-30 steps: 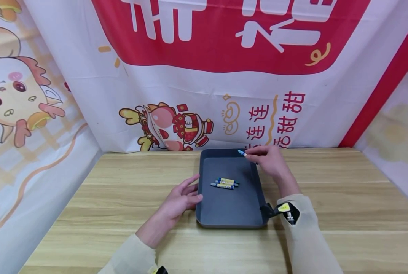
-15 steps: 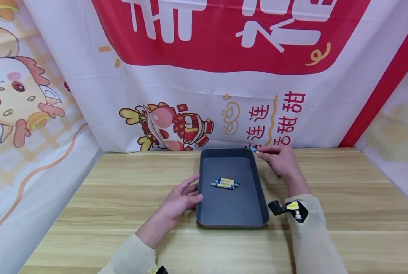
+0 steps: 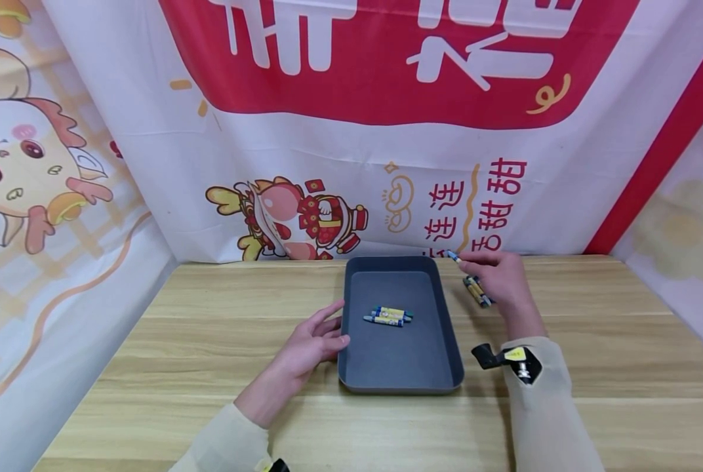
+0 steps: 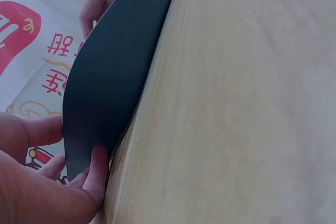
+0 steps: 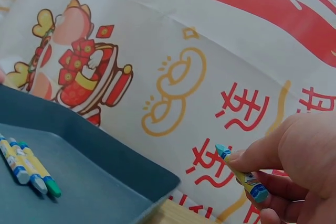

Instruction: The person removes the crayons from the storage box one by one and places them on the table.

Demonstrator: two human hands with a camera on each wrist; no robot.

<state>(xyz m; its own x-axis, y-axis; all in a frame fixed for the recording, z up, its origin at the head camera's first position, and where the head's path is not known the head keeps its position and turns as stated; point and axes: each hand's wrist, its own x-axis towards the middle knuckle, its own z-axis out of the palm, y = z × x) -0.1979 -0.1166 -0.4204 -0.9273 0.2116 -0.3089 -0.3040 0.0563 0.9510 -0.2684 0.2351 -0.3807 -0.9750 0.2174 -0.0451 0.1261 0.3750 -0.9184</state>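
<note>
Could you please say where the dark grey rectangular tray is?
In the head view, the tray sits on the pale wooden table, between the left hand, touching it, and right hand.

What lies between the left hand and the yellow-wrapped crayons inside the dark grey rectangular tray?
The head view shows the side wall of the tray, then a bare stretch of its floor, between the left hand and the crayons.

I face a creased white cloth backdrop (image 3: 168, 164) bearing a red panel (image 3: 351, 88), a sideways cartoon dragon (image 3: 281, 210) and red Chinese characters (image 3: 448, 195). Cartoon-printed cloth (image 3: 33, 288) hangs at my left, above a pale wood-grain table (image 3: 227, 321).
</note>
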